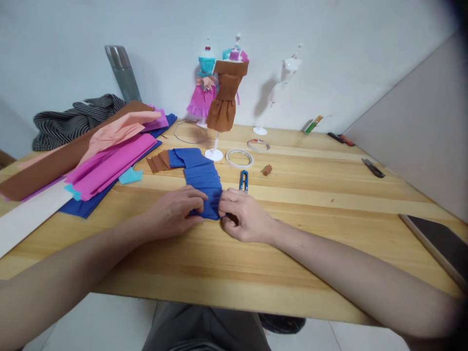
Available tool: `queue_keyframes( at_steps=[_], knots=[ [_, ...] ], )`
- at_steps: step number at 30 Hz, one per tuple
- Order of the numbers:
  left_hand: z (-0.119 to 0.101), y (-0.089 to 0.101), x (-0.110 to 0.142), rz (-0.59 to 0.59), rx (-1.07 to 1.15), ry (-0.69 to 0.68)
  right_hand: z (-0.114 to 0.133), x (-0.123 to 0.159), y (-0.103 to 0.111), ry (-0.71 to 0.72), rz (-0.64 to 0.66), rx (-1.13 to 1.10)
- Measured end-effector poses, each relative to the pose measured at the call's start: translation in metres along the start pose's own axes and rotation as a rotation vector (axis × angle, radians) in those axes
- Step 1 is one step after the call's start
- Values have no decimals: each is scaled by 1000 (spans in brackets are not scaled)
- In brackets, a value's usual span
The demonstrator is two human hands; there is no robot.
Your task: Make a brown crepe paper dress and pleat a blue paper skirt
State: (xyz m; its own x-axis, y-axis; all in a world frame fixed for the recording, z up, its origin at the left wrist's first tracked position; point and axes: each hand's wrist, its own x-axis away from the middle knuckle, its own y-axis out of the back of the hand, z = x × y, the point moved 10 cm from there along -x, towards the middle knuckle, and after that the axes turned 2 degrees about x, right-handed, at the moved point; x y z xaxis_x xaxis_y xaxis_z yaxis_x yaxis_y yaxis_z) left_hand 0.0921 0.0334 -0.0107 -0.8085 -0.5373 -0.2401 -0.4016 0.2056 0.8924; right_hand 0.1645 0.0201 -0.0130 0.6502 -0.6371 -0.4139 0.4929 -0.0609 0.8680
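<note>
Pale wooden tabletop [175, 273] spans the frame, its near edge toward the bottom. At centre, the left hand [179, 212] rests half-curled on the left side of a blue strip [203, 178]; whether it grips is unclear. The right hand [246, 214] has fingers and thumb drawn together, apparently pinching the strip's lower right edge. From there the strip runs up the frame, pleated, then bends left. It looks light, soft and easily creased or torn, best held lightly by its edges. Beyond are blue snips [242, 181], then a brown-dressed form [226, 90] before the wall [164, 29].
</note>
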Motion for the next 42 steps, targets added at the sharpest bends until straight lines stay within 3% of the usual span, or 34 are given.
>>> queue_keyframes(
  at_steps=[10,21,35,42],
  knots=[
    [-1,-2,0,17,-58,-5,-6,1,-2,-48,37,-47],
    [-6,-5,0,-65,-28,-73,-7,1,-2,-72,69,-48],
    [2,-1,-1,-101,16,33,-13,3,-3,-129,84,-94],
    [5,-2,0,-114,-6,45,-16,3,2,-149,24,-113]
  ],
)
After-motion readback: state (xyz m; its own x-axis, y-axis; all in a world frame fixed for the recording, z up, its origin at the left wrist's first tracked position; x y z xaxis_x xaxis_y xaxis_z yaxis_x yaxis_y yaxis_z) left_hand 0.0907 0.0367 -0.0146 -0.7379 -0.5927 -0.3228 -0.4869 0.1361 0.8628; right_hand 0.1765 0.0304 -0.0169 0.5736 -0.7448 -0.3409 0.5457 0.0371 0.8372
